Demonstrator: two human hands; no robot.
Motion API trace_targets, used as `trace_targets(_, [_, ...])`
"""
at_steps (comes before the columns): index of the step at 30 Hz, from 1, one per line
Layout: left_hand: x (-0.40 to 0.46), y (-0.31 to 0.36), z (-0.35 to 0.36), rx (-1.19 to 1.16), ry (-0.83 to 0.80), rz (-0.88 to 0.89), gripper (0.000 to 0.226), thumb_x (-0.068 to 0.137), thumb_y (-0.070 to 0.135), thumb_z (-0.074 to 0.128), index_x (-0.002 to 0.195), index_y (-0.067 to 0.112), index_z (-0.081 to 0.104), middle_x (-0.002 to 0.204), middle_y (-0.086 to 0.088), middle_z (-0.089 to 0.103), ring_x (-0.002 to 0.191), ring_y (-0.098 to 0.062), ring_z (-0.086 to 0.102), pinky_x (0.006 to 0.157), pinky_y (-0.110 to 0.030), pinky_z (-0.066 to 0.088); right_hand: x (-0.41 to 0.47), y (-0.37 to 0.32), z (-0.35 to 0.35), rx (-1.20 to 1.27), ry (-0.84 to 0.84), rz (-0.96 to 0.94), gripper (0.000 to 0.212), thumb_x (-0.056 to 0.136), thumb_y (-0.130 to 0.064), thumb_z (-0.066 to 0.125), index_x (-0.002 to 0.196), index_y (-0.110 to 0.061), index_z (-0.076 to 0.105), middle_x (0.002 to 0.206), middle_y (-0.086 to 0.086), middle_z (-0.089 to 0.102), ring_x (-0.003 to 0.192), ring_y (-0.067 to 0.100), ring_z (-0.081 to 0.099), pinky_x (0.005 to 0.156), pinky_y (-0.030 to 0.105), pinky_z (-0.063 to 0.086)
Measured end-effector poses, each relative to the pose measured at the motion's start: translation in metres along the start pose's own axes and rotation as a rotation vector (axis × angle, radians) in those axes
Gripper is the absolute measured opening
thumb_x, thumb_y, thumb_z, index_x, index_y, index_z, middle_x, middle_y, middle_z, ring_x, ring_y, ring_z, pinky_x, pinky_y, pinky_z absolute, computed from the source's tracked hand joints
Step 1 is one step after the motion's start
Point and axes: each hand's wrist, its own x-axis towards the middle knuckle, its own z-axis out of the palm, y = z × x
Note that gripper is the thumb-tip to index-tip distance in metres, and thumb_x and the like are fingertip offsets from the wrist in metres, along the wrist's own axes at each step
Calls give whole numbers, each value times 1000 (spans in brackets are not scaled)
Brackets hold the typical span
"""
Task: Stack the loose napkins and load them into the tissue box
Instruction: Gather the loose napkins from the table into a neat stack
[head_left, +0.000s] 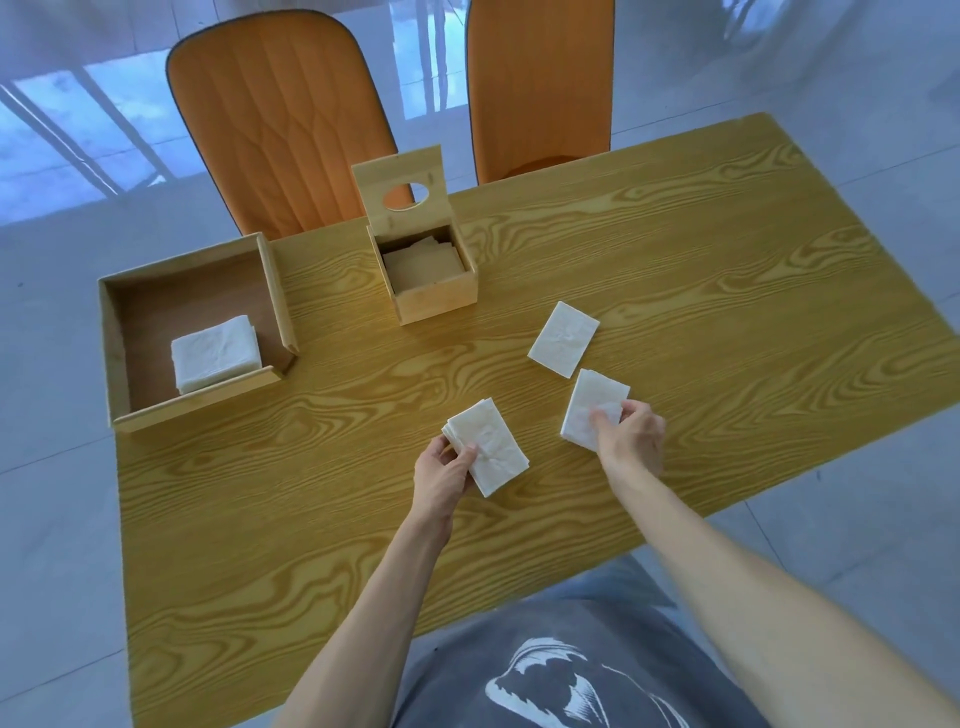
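My left hand (445, 474) grips a small stack of white napkins (493, 452) just above the table, near its middle. My right hand (631, 434) pinches the near edge of a single white napkin (589, 402) that lies on the table to the right. Another loose napkin (563, 338) lies flat just beyond it. The wooden tissue box (434, 299) stands farther back with its lid (400, 182) swung upright, and some napkins show inside it.
A low wooden tray (197, 402) at the left holds a thick pile of napkins (215, 353). Two orange chairs (280, 119) stand behind the table's far edge. The wood-grain table (727, 291) ends close to my body.
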Motion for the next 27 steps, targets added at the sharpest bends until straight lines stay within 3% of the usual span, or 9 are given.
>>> trace_targets(5, [0, 1, 11, -21, 11, 11, 16, 96, 11, 63, 109, 18, 64, 107, -8, 74, 99, -24, 72, 84, -39, 60, 10, 1, 1, -6, -45, 41, 57, 81, -48, 74, 124, -16, 55, 132, 10, 47, 111, 31, 59, 92, 46, 52])
trace_targets(9, [-1, -1, 20, 6, 54, 35, 14, 95, 10, 62, 102, 21, 66, 105, -8, 74, 98, -27, 72, 89, -46, 58, 13, 4, 0, -10, -26, 51, 75, 79, -45, 78, 137, -12, 44, 135, 12, 53, 120, 32, 57, 98, 48, 48])
trace_targets(14, [-4, -2, 22, 11, 69, 44, 12, 95, 11, 62, 100, 21, 67, 105, -9, 74, 102, -30, 71, 92, -50, 56, 11, 8, 1, 33, -71, 14, 44, 74, -48, 76, 103, -17, 65, 114, 2, 60, 96, 26, 65, 87, 47, 55])
trace_targets(19, [-4, -4, 18, 0, 42, 48, 13, 97, 11, 59, 104, 19, 67, 108, -10, 74, 100, -27, 72, 91, -47, 57, 3, 9, 0, 88, -53, -94, 27, 82, -28, 76, 103, -16, 63, 105, 5, 69, 91, 22, 64, 77, 38, 55])
trace_targets(23, [-3, -5, 16, -46, 28, 20, 17, 100, 12, 53, 111, 16, 66, 107, -10, 74, 97, -25, 72, 80, -38, 60, -6, 11, 0, 269, -88, -187, 28, 88, -23, 72, 112, -11, 64, 102, 5, 71, 89, 19, 66, 72, 29, 53])
trace_targets(27, [-2, -5, 13, -55, 13, 7, 21, 101, 12, 51, 117, 13, 66, 108, -10, 74, 94, -22, 72, 66, -28, 59, -11, 6, -1, 523, -303, -186, 24, 89, -21, 72, 111, -14, 66, 101, 3, 73, 91, 17, 70, 74, 27, 57])
